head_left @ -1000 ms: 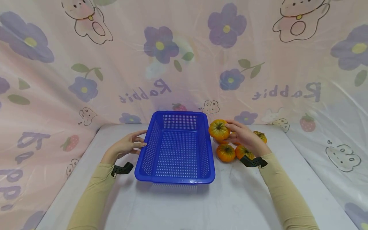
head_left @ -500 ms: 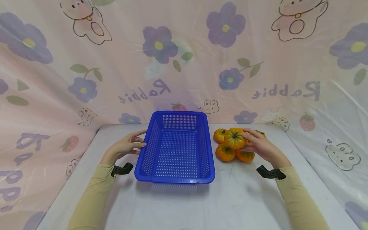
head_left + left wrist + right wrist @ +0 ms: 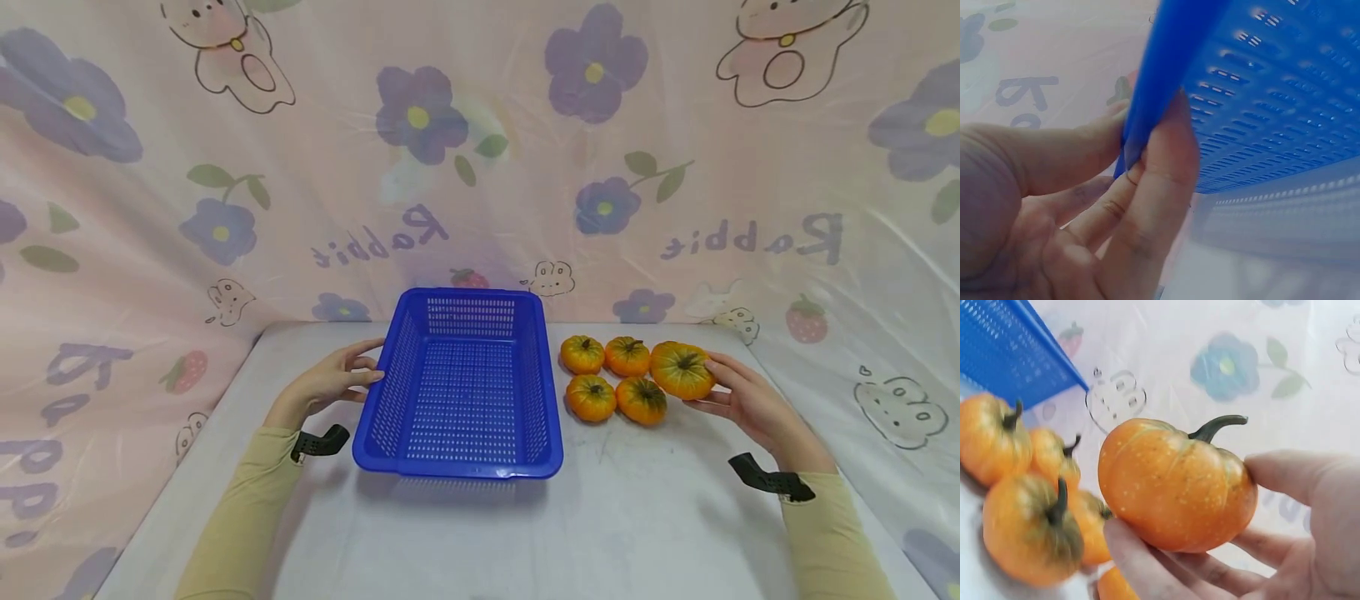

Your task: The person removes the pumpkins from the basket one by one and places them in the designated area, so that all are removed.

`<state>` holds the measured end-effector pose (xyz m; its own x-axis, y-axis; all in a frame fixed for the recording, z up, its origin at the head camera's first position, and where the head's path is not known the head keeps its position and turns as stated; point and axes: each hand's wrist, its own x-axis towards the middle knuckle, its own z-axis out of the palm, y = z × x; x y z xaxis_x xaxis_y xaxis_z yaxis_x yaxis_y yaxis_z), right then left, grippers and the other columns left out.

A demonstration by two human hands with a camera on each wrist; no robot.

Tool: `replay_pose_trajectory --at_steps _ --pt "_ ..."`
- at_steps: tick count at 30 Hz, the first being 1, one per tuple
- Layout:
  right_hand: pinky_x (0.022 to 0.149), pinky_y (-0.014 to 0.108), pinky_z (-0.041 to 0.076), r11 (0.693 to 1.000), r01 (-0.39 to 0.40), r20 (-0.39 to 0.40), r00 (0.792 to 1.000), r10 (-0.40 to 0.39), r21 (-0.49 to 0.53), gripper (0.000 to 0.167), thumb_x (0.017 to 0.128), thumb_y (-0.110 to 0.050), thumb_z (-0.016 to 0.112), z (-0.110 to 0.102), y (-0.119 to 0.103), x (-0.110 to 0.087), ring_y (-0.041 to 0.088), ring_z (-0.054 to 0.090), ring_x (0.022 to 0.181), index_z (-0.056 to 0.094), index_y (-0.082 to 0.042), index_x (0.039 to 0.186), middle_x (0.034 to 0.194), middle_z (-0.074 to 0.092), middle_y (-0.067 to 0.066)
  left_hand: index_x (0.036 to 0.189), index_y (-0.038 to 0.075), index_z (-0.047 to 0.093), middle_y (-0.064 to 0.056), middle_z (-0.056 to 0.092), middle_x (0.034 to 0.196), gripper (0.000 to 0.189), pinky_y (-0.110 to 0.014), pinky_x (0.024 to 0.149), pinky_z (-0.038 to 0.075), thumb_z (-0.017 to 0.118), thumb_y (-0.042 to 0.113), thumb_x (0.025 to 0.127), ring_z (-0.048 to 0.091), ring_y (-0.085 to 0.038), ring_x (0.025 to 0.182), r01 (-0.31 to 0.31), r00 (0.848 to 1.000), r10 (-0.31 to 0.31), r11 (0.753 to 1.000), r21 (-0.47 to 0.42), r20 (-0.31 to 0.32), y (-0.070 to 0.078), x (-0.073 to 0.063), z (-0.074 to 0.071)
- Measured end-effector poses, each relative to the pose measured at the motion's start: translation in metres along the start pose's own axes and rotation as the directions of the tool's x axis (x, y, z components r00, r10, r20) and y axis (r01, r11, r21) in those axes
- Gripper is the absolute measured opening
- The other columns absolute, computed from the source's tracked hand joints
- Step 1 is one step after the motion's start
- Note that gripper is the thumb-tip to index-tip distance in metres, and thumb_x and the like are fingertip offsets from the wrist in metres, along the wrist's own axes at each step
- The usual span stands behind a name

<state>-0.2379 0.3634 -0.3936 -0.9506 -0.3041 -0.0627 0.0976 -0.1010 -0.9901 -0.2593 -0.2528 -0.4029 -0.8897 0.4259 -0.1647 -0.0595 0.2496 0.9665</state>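
Observation:
A blue perforated plastic basket (image 3: 459, 392) stands in the middle of the white table, with nothing in it. My left hand (image 3: 330, 382) grips its left rim (image 3: 1160, 81), thumb on the outside and fingers over the edge. My right hand (image 3: 750, 398) holds a small orange pumpkin (image 3: 681, 370) with a dark stem (image 3: 1175, 482) just to the right of a cluster of several more small pumpkins (image 3: 609, 379) lying beside the basket. Fingers and thumb curl round the held pumpkin, which sits low over the table.
A white table (image 3: 637, 517) carries everything; its edges meet a draped pink floral sheet (image 3: 480, 167) behind and at both sides. Black wrist mounts (image 3: 768, 479) show on both cream sleeves. Bare tabletop lies in front of the basket and pumpkins.
My right hand has carried the pumpkin from near the basket's right rim rightwards over the cluster to its right side. The left hand and basket have stayed put.

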Motion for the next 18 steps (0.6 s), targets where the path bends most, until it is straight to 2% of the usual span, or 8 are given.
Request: replay_pose_trajectory --at_steps 3,8,12,15,18 --pt "0.083 0.044 0.053 0.999 -0.024 -0.028 0.999 0.025 0.037 0.02 0.104 -0.021 0.041 -0.012 0.003 -0.009 0.019 0.066 0.093 0.053 -0.024 0.119 0.116 0.051 -0.007 0.154 0.01 0.015 -0.021 0.054 0.109 0.072 -0.042 0.081 0.055 0.058 0.011 0.096 0.063 -0.025 0.09 0.003 1.0 -0.003 1.0 -0.004 -0.006 0.0 0.001 0.001" --pt "0.084 0.045 0.052 0.996 -0.065 -0.08 0.994 0.07 0.062 0.02 0.103 -0.025 0.043 -0.03 0.01 -0.022 0.017 0.065 0.092 0.046 -0.024 0.123 0.115 0.047 -0.007 0.154 0.01 0.016 -0.02 0.054 0.108 0.072 -0.043 0.081 0.055 0.059 0.011 0.096 0.063 -0.025 0.09 0.016 1.0 -0.016 1.0 -0.006 -0.026 0.001 0.001 0.002" --pt "0.085 0.048 0.05 0.99 -0.078 -0.091 0.992 0.088 0.116 0.017 0.103 -0.023 0.043 -0.043 0.019 -0.028 0.021 0.066 0.091 0.046 -0.02 0.12 0.11 0.053 -0.008 0.153 0.011 0.017 -0.018 0.054 0.108 0.073 -0.042 0.08 0.056 0.06 0.01 0.095 0.063 -0.025 0.09 0.028 0.998 -0.029 0.999 -0.016 -0.048 0.003 0.0 0.004" --pt "0.086 0.048 0.049 0.987 -0.111 -0.101 0.987 0.122 0.114 0.014 0.103 -0.023 0.044 -0.05 0.027 -0.027 0.021 0.066 0.091 0.047 -0.019 0.117 0.106 0.058 -0.008 0.153 0.01 0.017 -0.017 0.053 0.107 0.073 -0.041 0.079 0.056 0.06 0.009 0.095 0.062 -0.024 0.089 0.025 0.998 -0.026 0.999 -0.02 -0.057 0.003 -0.001 0.004" --pt "0.089 0.046 0.049 0.984 -0.164 -0.13 0.977 0.172 0.069 0.037 0.103 -0.027 0.045 -0.054 0.035 -0.024 0.016 0.064 0.092 0.037 -0.01 0.134 0.116 0.052 -0.001 0.153 0.008 0.016 -0.017 0.052 0.106 0.073 -0.04 0.078 0.056 0.06 0.009 0.095 0.062 -0.022 0.087 0.018 0.998 -0.019 1.0 -0.022 -0.062 0.003 -0.002 0.005"
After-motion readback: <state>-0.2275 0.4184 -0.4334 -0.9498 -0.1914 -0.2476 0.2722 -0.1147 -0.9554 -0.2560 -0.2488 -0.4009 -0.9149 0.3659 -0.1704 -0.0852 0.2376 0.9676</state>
